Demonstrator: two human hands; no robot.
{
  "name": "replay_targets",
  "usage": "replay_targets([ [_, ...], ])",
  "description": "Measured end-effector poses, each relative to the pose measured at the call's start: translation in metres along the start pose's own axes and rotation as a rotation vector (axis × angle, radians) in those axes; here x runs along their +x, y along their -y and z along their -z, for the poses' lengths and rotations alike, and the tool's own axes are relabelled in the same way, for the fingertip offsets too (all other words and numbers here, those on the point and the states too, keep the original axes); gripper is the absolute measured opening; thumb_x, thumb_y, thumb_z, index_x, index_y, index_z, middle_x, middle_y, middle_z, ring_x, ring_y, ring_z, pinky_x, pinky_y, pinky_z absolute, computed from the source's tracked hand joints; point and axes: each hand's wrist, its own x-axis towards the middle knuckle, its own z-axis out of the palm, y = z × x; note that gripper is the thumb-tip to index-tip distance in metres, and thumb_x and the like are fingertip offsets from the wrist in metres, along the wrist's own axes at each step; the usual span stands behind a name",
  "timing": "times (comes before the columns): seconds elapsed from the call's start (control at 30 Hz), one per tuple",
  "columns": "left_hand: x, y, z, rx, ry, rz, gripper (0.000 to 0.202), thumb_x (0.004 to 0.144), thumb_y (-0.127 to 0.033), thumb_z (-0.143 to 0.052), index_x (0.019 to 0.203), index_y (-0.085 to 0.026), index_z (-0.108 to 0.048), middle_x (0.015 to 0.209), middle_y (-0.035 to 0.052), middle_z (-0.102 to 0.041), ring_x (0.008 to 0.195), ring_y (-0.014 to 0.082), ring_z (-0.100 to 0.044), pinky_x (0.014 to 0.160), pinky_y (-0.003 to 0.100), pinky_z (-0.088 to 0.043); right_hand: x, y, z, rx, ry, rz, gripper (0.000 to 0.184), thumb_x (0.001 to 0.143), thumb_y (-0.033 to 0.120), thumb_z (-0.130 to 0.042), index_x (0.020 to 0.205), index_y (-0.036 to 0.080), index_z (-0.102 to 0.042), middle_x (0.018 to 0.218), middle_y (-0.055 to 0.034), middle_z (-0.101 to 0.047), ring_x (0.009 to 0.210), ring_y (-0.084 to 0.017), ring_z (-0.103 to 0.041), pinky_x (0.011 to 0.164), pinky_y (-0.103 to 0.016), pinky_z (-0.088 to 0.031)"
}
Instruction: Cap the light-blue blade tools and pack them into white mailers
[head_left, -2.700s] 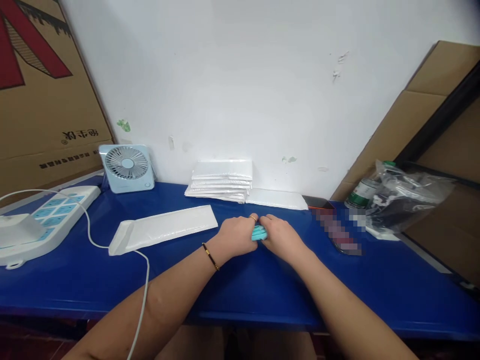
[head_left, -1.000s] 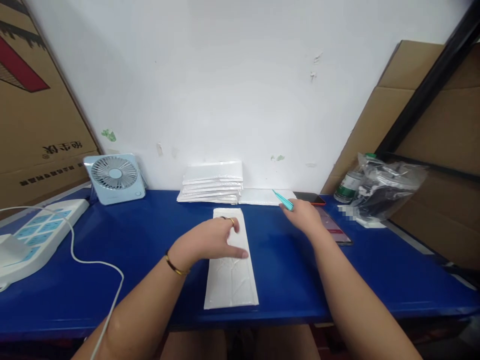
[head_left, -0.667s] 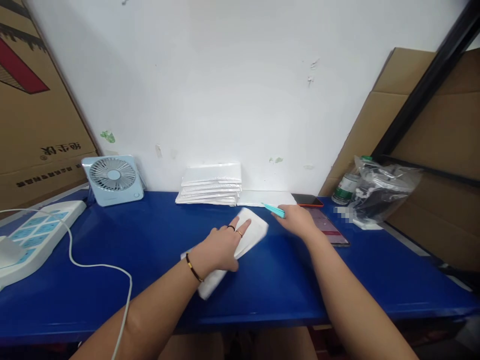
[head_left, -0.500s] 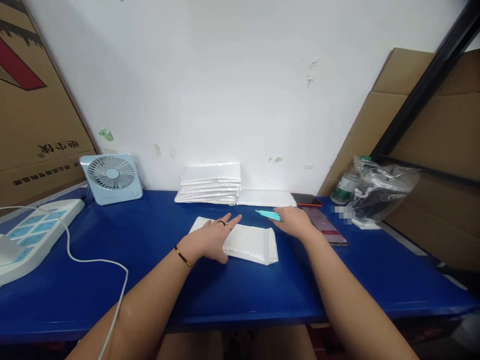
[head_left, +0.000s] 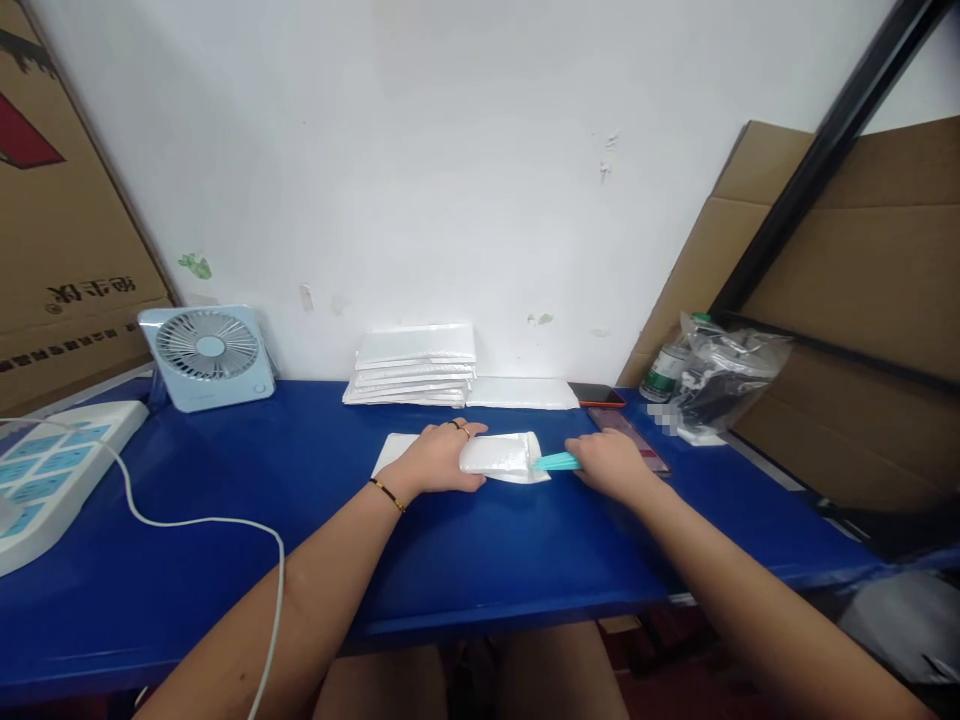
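Note:
A white padded bubble mailer (head_left: 498, 455) lies across the blue table in front of me. My left hand (head_left: 442, 458) grips it around the middle, thumb at the near edge and fingers at the far edge. In my right hand (head_left: 609, 462) is a bundle of slim turquoise sticks (head_left: 558, 462); their exact kind is not clear. The tips of the sticks are at the mailer's right end, by its open mouth. Whether they reach inside I cannot tell.
Behind, a stack of white mailers (head_left: 412, 365) stands against the wall, with a flat mailer (head_left: 521, 393) beside it. Two phones (head_left: 600, 396), a bottle (head_left: 664, 372) and a plastic bag (head_left: 724, 385) are right. Left are a fan (head_left: 210, 358) and a power strip (head_left: 67, 470) with a cable.
My right hand has brought the turquoise sticks down to the mailer's right end. My left hand has closed around the mailer, whose right end has shifted up and turned.

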Motion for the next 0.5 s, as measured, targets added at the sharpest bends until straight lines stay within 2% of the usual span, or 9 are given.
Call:
replay_targets([
  [0.13, -0.001, -0.008, -0.001, -0.016, -0.047, -0.023, 0.072, 0.067, -0.045, -0.064, 0.132, -0.024, -0.043, 0.124, 0.008, -0.052, 0.115, 0.0271, -0.05, 0.097, 0.036, -0.036, 0.008, 0.014, 0.018, -0.03, -0.03, 0.003, 0.016, 0.082, 0.015, -0.049, 0.086, 0.015, -0.064, 0.083, -0.0133, -0.07, 0.078, -0.024, -0.066, 0.071, -0.033, -0.039],
  [0.2, -0.001, -0.012, -0.002, -0.006, -0.042, -0.03, 0.08, 0.063, -0.047, -0.067, 0.134, -0.024, -0.039, 0.125, 0.0089, -0.051, 0.117, 0.0289, -0.048, 0.098, 0.038, -0.035, 0.015, 0.023, 0.037, -0.044, -0.019, 0.018, 0.018, 0.082, 0.011, -0.048, 0.087, 0.014, -0.065, 0.081, -0.0137, -0.07, 0.079, -0.025, -0.066, 0.072, -0.034, -0.039],
  [0.27, -0.001, -0.015, -0.003, 0.016, -0.018, -0.033, 0.097, 0.055, -0.047, -0.073, 0.14, -0.025, -0.03, 0.127, 0.01, -0.047, 0.119, 0.0314, -0.045, 0.098, 0.041, -0.034, 0.021, 0.032, 0.058, -0.06, 0.012, 0.044, 0.018, 0.081, 0.009, -0.05, 0.088, 0.014, -0.066, 0.082, -0.0146, -0.07, 0.083, -0.025, -0.066, 0.075, -0.034, -0.04],
  [0.33, 0.0, -0.016, -0.003, 0.033, -0.024, -0.025, 0.104, 0.052, -0.039, -0.075, 0.142, -0.027, -0.024, 0.128, 0.0103, -0.046, 0.119, 0.0323, -0.044, 0.097, 0.042, -0.035, 0.028, 0.042, 0.08, -0.085, 0.039, 0.072, 0.017, 0.08, 0.01, -0.053, 0.089, 0.013, -0.067, 0.084, -0.0153, -0.07, 0.087, -0.025, -0.066, 0.077, -0.034, -0.04],
  [0.4, 0.001, -0.016, -0.001, 0.009, -0.107, -0.007, 0.094, 0.057, -0.027, -0.07, 0.14, -0.027, -0.027, 0.127, 0.0095, -0.046, 0.117, 0.0305, -0.046, 0.097, 0.04, -0.036, 0.037, 0.05, 0.103, -0.107, 0.037, 0.119, 0.015, 0.08, 0.011, -0.055, 0.088, 0.014, -0.068, 0.087, -0.0144, -0.07, 0.09, -0.025, -0.065, 0.078, -0.035, -0.04],
  [0.5, 0.003, -0.015, 0.002, -0.139, -0.319, -0.006, 0.076, 0.061, -0.018, -0.061, 0.132, -0.022, -0.035, 0.125, 0.0086, -0.049, 0.113, 0.0259, -0.049, 0.095, 0.036, -0.039, 0.053, 0.062, 0.139, -0.078, -0.036, 0.164, 0.009, 0.078, 0.015, -0.06, 0.081, 0.015, -0.068, 0.085, -0.011, -0.069, 0.092, -0.025, -0.064, 0.079, -0.035, -0.04],
])
